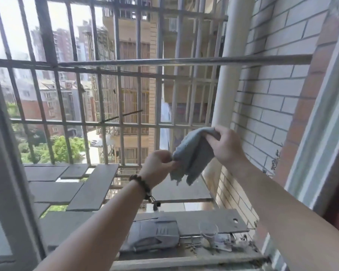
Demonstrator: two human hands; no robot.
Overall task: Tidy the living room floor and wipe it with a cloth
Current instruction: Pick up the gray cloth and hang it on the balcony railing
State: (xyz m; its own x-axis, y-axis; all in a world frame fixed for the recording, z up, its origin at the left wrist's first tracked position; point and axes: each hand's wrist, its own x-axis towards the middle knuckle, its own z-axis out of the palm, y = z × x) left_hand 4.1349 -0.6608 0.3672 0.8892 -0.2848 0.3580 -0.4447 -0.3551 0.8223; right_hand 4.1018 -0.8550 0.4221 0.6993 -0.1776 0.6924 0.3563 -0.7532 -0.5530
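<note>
Cloth [192, 153], grey terry, limp folds, pinched by left hand [159, 167], right hand [226, 144].

We've got a metal window grille [98, 79], dark boards [94, 190] on the ledge, a white pipe [226, 90], and a tiled wall [272, 79].

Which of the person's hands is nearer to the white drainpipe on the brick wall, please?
Right. The right hand grips the grey cloth just in front of the white drainpipe; the left hand pinches the cloth's lower corner, farther left.
</note>
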